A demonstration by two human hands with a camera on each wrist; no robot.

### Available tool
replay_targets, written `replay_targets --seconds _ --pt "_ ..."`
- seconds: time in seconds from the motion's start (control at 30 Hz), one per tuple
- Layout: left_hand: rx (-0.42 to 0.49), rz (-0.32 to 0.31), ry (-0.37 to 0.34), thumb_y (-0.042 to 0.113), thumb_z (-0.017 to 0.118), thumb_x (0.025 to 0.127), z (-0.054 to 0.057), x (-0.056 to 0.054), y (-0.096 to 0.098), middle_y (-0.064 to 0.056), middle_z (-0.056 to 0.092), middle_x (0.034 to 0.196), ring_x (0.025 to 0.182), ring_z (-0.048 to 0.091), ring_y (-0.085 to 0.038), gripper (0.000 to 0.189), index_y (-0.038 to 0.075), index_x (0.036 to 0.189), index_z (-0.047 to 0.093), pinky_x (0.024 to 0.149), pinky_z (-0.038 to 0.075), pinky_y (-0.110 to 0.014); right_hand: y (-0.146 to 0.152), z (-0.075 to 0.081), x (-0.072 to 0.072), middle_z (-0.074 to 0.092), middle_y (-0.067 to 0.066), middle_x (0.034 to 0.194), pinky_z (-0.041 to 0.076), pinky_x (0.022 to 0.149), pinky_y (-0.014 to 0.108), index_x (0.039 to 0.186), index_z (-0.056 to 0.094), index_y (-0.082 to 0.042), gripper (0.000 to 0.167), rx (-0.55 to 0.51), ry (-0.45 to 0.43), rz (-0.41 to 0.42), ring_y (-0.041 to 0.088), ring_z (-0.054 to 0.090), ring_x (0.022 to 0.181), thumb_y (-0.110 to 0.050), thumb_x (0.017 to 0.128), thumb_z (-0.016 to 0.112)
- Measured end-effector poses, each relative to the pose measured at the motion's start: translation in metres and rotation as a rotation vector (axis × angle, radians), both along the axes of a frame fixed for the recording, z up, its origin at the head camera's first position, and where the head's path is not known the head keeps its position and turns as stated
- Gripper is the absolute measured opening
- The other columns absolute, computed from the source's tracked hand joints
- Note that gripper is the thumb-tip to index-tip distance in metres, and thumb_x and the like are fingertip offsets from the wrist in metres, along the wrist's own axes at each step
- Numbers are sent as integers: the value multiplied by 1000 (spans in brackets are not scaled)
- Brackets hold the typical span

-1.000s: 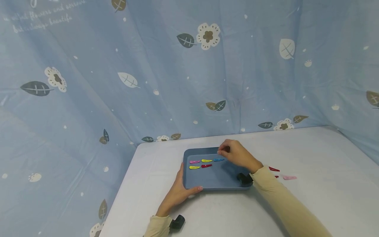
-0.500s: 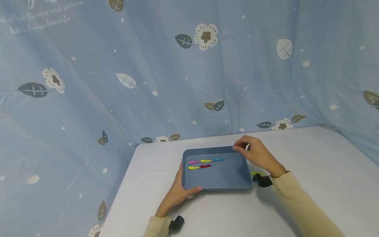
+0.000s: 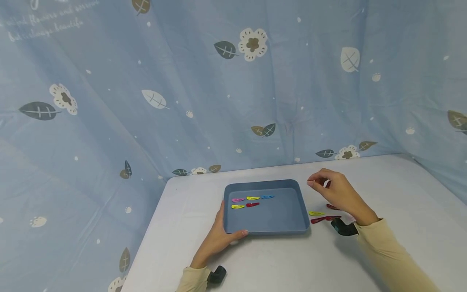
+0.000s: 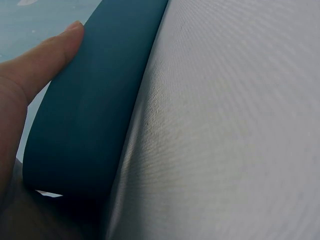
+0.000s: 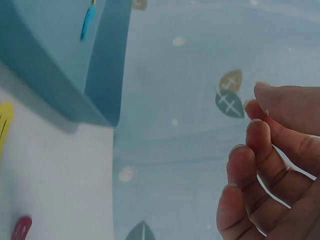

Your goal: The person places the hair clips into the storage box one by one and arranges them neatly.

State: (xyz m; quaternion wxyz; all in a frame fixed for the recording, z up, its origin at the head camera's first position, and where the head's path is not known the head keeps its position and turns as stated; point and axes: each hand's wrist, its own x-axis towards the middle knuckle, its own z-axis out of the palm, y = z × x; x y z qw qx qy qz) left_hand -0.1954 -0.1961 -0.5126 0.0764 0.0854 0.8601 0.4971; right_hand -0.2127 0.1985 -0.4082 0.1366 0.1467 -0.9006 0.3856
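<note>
My left hand (image 3: 216, 237) grips the near left corner of a blue-grey tray (image 3: 273, 233), its thumb (image 4: 60, 50) against the near rim. Inside the tray lie several snap hair clips in two rows: pink (image 3: 238, 200), yellow (image 3: 253, 198) and blue (image 3: 267, 197) behind, yellow (image 3: 238, 207) and red (image 3: 252, 205) in front. Off the tray's right side, above the table, hovers my right hand (image 3: 341, 192). Its fingers are loosely curled, thumb and index tips together, and nothing shows between them in the right wrist view.
On the white table (image 3: 277, 259), right of the tray, lie a yellow clip (image 3: 316, 213) and several red clips (image 3: 318, 220). A pink clip there is partly hidden by the right wrist. A blue patterned curtain (image 3: 204, 81) hangs behind the table.
My right hand has moved right, from over the tray to beyond its right side, uncovering the tray's right half and clips on the table. The left hand stays on the tray.
</note>
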Motion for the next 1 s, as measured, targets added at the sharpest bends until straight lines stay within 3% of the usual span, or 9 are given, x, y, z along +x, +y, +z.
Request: replay_targets --seconds 0.33,0.6,1.0 --pt "-14 2 7 46 89 77 -1 -2 0 -13 7 176 161 15 -37 132 14 168 -2 126 20 -66 26 -10 3 64 -1 82 48 68 20 98 76 -9 4 42 24 -56 4 52 75 -12 95 75" --pt "-7 1 6 45 89 78 0 -2 1 -14 6 176 161 14 -39 132 14 168 -2 125 19 -67 41 -25 6 64 1 81 42 59 23 98 76 -5 7 69 5 -91 3 51 75 -10 93 76" --pt "-11 4 -3 47 88 78 1 0 0 -14 6 176 161 14 -38 132 13 168 -2 125 20 -66 58 -52 0 65 6 84 43 63 23 102 74 4 16 138 -207 -108 19 53 79 -10 94 72"
